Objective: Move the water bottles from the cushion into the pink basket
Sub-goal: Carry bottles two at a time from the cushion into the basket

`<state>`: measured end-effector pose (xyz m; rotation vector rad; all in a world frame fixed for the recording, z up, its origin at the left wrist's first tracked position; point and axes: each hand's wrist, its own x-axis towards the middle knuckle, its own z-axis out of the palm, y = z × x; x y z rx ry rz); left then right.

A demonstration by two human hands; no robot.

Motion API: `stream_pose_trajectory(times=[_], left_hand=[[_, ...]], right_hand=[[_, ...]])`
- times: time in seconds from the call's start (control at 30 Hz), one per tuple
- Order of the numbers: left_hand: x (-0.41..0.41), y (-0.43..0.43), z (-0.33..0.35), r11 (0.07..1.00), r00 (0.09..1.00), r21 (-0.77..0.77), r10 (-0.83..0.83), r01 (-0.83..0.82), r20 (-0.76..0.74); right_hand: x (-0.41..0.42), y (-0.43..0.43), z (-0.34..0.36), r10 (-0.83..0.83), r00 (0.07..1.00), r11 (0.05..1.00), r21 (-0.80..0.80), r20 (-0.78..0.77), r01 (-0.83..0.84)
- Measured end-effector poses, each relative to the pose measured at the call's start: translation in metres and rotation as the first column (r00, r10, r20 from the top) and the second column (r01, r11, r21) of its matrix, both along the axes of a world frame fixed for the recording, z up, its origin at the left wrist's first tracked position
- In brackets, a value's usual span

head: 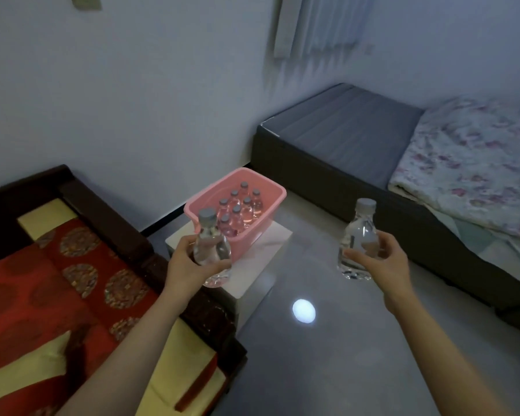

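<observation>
The pink basket (270,192) stands on a small white table (254,273) and holds several upright clear water bottles (237,210) with grey caps. My left hand (189,262) grips a clear water bottle (209,241) upright, just in front of the basket's near left corner. My right hand (379,259) holds a second water bottle (357,235) upright in the air, to the right of the basket and above the floor. The red and gold cushion (57,289) lies at the lower left, and no bottles are visible on it.
A dark wooden bench frame (108,214) borders the cushion. A low bed (351,136) with a floral quilt (475,163) fills the right side. Grey glossy floor (327,355) with a light reflection lies between. White walls stand behind the basket.
</observation>
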<state>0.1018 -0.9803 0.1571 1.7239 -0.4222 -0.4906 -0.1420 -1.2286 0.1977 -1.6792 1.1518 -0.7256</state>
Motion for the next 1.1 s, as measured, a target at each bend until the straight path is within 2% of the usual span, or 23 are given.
stream_pose_trajectory(times=[0.23,0.53,0.77,1.1], left_hand=[[0.038,-0.084,-0.003,0.997,0.997,0.038,0.074,-0.074,-0.007],[0.061,-0.194,-0.027,0.942,0.942,0.027,0.334,-0.335,0.034],[0.061,-0.243,-0.045,0.911,0.916,0.098,0.4,-0.4,0.019],[0.124,-0.278,-0.079,0.873,0.883,0.15,0.469,-0.463,-0.003]], right_hand=[[0.065,-0.097,-0.005,0.126,0.992,0.991,0.049,-0.031,-0.125],[0.161,-0.24,-0.014,0.418,0.908,0.904,0.106,-0.008,-0.415],[0.212,-0.293,-0.03,0.55,0.835,0.825,0.144,0.015,-0.546],[0.316,-0.327,-0.074,0.675,0.738,0.726,0.194,-0.019,-0.659]])
